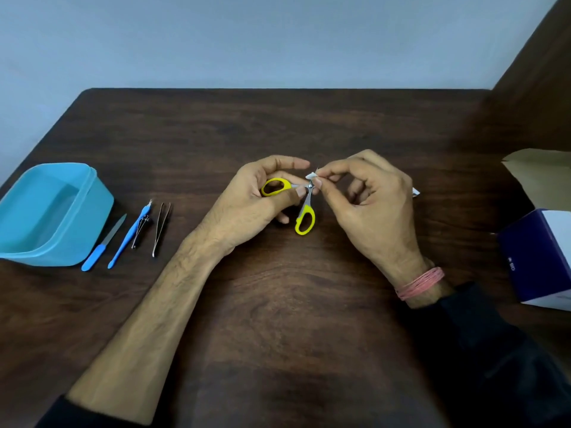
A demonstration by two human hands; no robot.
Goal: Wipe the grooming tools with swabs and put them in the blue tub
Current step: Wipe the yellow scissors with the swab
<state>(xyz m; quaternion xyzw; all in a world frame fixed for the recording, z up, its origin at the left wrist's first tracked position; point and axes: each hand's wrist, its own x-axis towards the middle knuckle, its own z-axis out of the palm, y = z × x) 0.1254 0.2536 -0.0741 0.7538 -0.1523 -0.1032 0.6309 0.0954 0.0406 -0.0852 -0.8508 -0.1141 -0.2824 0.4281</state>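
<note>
Blue tub point(55, 211): empty, far left on surface point(278, 304).
Left hand point(256, 205): grip holding yellow scissors point(304, 208), mid-surface.
Right hand point(370, 205): grip pinching swab point(311, 175) at pivot.
I judge: wiping step; next, scissors into tub.

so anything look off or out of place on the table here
Nothing stands out. The blue tub sits upright, four tools lie in a tidy row beside it, and the left hand holds the yellow scissors while the right hand pinches a swab.

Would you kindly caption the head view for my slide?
Left hand holds yellow scissors while right hand wipes them with a swab.
</note>
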